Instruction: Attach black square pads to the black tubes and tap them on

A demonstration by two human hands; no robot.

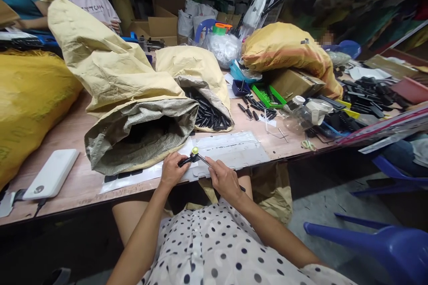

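In front of me, at the table's near edge, my left hand (172, 170) is closed around a black part (184, 160). A round yellow-green piece (195, 150) sits at the far end of that part. My right hand (224, 180) grips a tool with a thin metal shaft (203, 159); its dark end sticks out behind the palm. The shaft's tip meets the black part just below the yellow-green piece. Beneath both hands lies a pale flat sheet (234, 149). The exact kind of the black part is too small to make out.
An open paper sack (140, 142) lies left of my hands, its inside dark. Behind it another sack (197, 60) spills black pieces (210, 113). A white power bank (51, 173) rests at left. Right are a green tray (268, 96), scissors (308, 144) and a clear jar (301, 118).
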